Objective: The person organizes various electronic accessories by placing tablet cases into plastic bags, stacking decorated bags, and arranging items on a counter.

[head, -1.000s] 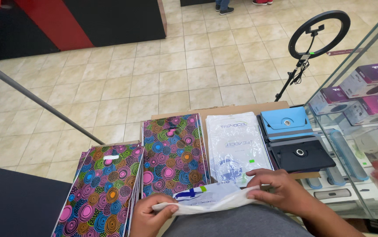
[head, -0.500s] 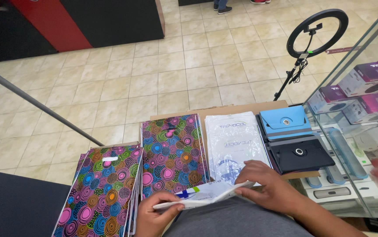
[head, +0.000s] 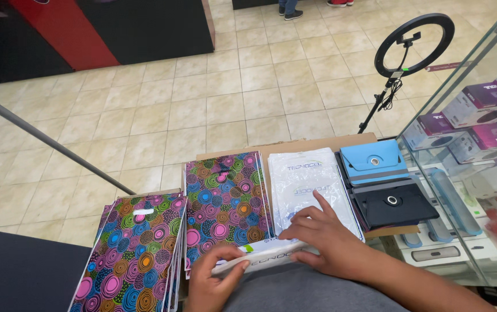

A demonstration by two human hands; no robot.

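My left hand [head: 213, 278] grips the near left end of a folded white plastic bag [head: 266, 255] held flat above my lap. My right hand [head: 324, 234] lies on top of the bag's right part, fingers spread and pressing down, the index finger reaching onto a stack of white printed plastic bags [head: 309, 179] behind it. Left of that stack lie two piles of multicoloured circle-patterned bags [head: 225, 196] [head: 136, 254].
A blue tablet case [head: 372, 162] and a black tablet case [head: 393, 203] lie to the right on a cardboard surface [head: 294, 145]. A glass display case [head: 479, 144] with boxed goods stands at far right. A ring light on a stand [head: 413, 37] rises from the tiled floor.
The white bag has been folded smaller and flattened. My right hand moved left and forward onto it; my left hand shifted right along its near edge.
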